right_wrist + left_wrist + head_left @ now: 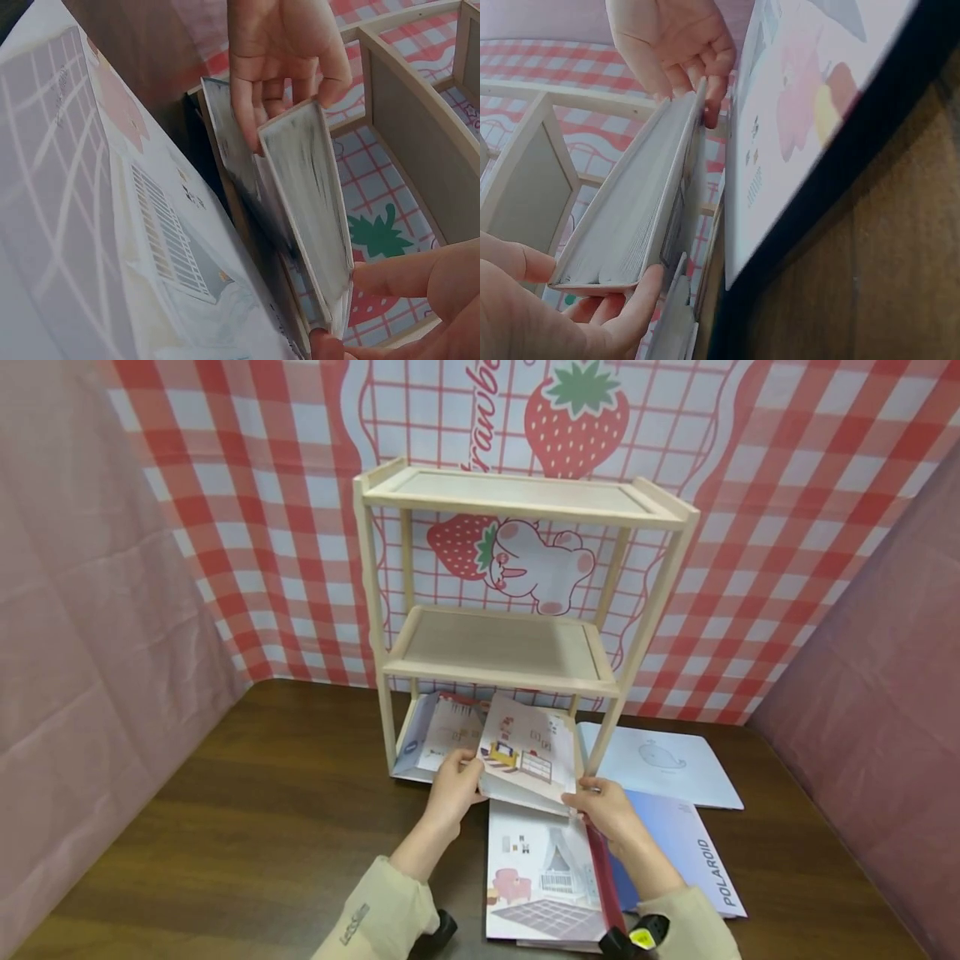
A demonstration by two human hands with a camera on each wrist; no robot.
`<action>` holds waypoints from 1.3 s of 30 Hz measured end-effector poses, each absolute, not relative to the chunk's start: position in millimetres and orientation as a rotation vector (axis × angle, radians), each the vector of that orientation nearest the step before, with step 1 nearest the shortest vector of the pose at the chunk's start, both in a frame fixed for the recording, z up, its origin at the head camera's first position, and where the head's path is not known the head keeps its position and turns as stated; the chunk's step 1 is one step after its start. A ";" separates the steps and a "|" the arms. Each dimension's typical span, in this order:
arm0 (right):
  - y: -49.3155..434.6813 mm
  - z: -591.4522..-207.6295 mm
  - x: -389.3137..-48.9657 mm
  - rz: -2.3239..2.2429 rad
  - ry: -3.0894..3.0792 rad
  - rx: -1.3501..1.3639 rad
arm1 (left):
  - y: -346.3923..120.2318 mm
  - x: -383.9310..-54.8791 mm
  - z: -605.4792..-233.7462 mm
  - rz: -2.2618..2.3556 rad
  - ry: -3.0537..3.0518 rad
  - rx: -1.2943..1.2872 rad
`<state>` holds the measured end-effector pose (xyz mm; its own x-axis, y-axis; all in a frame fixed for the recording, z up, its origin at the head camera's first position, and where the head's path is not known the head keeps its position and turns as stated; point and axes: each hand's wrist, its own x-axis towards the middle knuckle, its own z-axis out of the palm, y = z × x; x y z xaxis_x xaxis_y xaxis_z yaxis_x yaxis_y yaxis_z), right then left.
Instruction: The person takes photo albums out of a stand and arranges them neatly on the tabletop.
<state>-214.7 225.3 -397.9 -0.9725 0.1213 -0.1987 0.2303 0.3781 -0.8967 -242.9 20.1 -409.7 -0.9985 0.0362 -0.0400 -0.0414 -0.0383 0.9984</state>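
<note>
My left hand (453, 789) and right hand (603, 810) hold a thick hardcover book (528, 747) between them, its cover drawn with a yellow armchair and a window-like grid. Thumbs lie on one cover and fingers on the other at the near corners, as both wrist views show. The page block (630, 195) faces me in the left wrist view. The book is tilted at the front of the lowest shelf of a wooden rack (498, 681). Beside it on that shelf lies another book (450, 731), partly covered by the held one.
In front of the rack lies a larger book (543, 885) with a pink chair and red spine. To its right are a blue POLAROID album (686, 852) and a pale blue book (660, 760) with a whale. A checked cloth (300, 527) hangs behind.
</note>
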 end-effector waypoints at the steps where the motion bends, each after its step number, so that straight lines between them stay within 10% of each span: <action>1: 225.2 -397.6 -214.4 -1.667 2.525 0.320 | 19.8 -242.0 -410.2 2.225 2.133 -0.014; 39: 221.1 -405.6 -198.4 -1.830 2.417 0.296 | 9.1 -229.6 -413.5 2.044 2.100 0.090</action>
<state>-198.4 221.1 -405.6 -0.9767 0.0966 -0.1918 0.2108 0.2609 -0.9421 -229.6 9.1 -413.5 -0.9762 0.1886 -0.1070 -0.1019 0.0364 0.9941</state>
